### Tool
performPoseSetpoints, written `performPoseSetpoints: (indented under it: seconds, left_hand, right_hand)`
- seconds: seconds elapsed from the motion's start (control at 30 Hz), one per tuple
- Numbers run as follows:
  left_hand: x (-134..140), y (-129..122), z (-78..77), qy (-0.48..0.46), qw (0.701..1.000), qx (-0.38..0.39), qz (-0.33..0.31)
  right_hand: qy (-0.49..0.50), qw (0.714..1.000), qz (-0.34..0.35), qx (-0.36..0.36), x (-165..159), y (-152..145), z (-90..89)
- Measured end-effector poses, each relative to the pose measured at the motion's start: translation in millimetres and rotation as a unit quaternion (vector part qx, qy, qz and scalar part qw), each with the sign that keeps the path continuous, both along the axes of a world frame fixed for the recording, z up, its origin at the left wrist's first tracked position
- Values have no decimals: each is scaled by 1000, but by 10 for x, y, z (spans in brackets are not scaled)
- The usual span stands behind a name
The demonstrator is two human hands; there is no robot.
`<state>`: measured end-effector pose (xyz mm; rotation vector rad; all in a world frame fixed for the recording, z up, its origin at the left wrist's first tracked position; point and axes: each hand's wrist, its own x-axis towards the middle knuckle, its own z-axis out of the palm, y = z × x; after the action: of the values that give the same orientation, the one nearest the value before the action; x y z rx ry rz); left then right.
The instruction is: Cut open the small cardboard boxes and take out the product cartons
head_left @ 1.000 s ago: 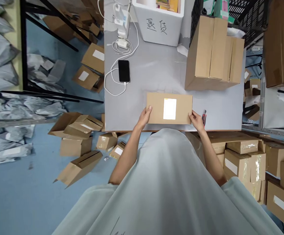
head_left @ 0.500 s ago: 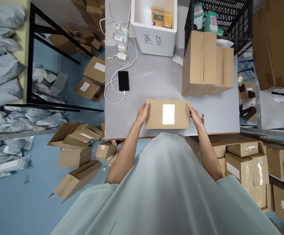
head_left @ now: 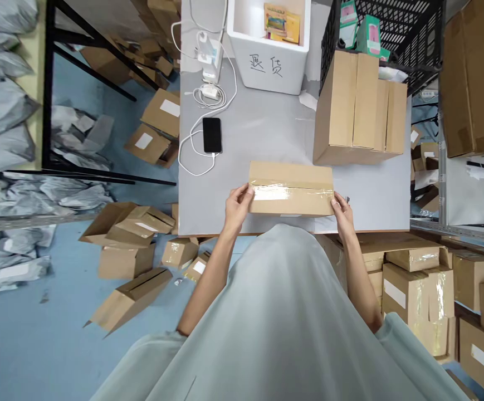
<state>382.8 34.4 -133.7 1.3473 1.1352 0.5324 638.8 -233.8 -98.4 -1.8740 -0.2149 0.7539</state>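
A taped cardboard box (head_left: 291, 195) is held between my two hands near the table's front edge. Clear tape runs along its seam, and a white label lies under the tape at its left. My left hand (head_left: 237, 207) grips the left end, thumb against the cardboard. On the opposite end, my right hand (head_left: 342, 214) closes its fingers on the right edge. A small dark object (head_left: 347, 199), mostly hidden, pokes out beside my right fingers.
Two upright cardboard boxes (head_left: 342, 106) stand at the table's right, before a black crate (head_left: 392, 33). A white bin (head_left: 275, 64) sits at the back. Left of it are a power strip (head_left: 210, 58) and a phone (head_left: 212, 135) on a cable. Cartons (head_left: 127, 262) litter the floor.
The box has been tipped in my hands: the face with a white label has turned out of sight toward me, and a taped seam now faces up. Both hands stay on its ends.
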Motion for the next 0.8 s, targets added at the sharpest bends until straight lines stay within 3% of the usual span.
performPoseSetpoints:
  seconds: [0.23, 0.33, 0.43, 0.53, 0.67, 0.8]
  left_hand:
    - [-202, -188, -185, -2, 997, -73, -19]
    - [-317, -241, -223, -6, 995, -100, -26]
    - [-336, -264, -239, -3, 995, -93, -21]
    - [-280, -249, -206, 0, 998, -61, -25]
    - [-207, -162, -98, -11, 996, -9, -92]
    - [-191, -12, -72, 6, 982, 14, -190]
  right_hand:
    - [30, 999, 14, -18, 140, -258, -332]
    - [-42, 986, -19, -160, 339, -378, -501]
    - [-93, 933, -68, -341, 552, -470, -680]
    - [-82, 901, -86, -418, 675, -529, -837]
    - [-84, 885, -66, -453, 710, -548, -935]
    - [-109, 894, -29, -435, 725, -488, -847]
